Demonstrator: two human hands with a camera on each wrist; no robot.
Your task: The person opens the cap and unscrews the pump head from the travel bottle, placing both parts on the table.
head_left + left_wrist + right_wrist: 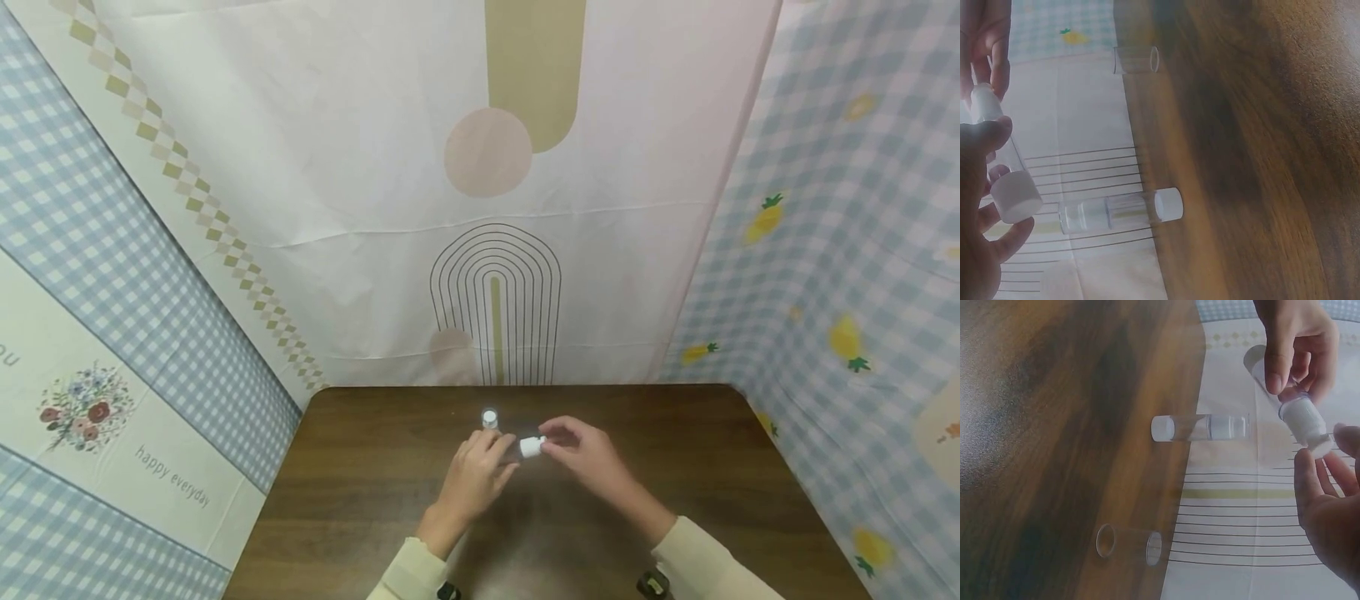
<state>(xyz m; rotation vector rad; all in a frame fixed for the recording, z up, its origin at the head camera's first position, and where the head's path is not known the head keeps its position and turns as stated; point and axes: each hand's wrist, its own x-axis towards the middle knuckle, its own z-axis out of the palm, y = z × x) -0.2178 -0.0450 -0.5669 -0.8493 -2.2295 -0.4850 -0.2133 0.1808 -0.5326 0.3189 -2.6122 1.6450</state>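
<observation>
Left hand [474,468] is gripping clear bottle [1300,417], right hand [588,456] pinching its white tip [1319,445], second bottle [1200,428] standing near worktop [352,483]'s far edge.

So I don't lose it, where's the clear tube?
In the right wrist view, the clear tube stands on the table at lower left, below the upright bottle in the picture.

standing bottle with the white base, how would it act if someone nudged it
The standing bottle would probably tip under a push near its top, being tall and narrow. Its straight clear walls suggest it is stiff. If knocked onto its side, its round body would likely roll.
</observation>
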